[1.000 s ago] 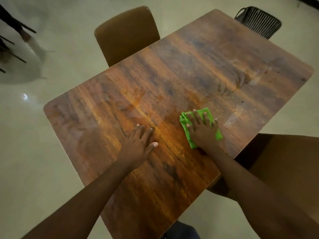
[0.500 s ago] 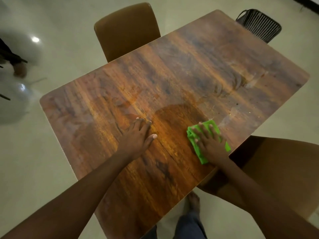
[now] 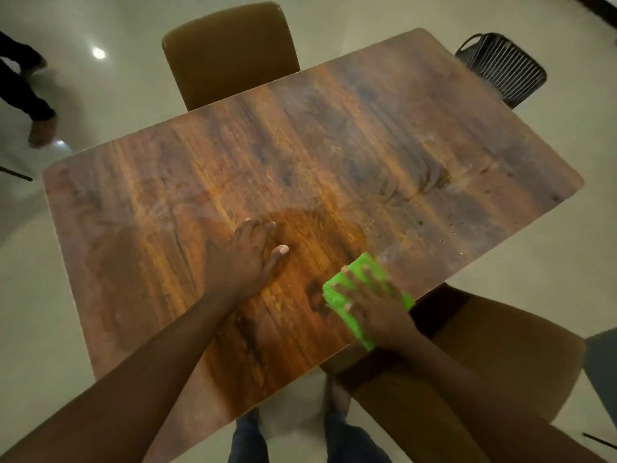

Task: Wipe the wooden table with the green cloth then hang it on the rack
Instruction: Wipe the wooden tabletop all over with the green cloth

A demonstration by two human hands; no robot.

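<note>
- I am watching the folded bright-green cloth (image 3: pixel 367 297) lying flat on the near right part of the brown wood-grain tabletop (image 3: pixel 300 155), with its lower corner reaching the tabletop's near edge, just beside the tan upholstered chair (image 3: pixel 500 355) tucked in there.
- The cloth is lying as a long rectangle; its long axis is running from far-left to near-right as I see it, roughly crosswise to the near edge, so one short end is pointing out over the tabletop and the other toward the person.
- The right hand (image 3: pixel 377 305) is lying palm-down on the cloth with its grip spread, fingers fanned over the fabric, pressing rather than pinching; I judge that this is giving broad contact for wiping.
- The left hand (image 3: pixel 245 259) is resting flat on bare wood just left of the cloth, its grip also spread and holding nothing, probably bracing the person's lean.
- A darker rounded patch, possibly damp, is showing between the hands, while specks are sitting toward the far right, so I judge wiping is still underway.
- No rack is in view; a second tan chair (image 3: pixel 230 51) and a black slatted basket (image 3: pixel 500 68) are standing beyond the tabletop.
</note>
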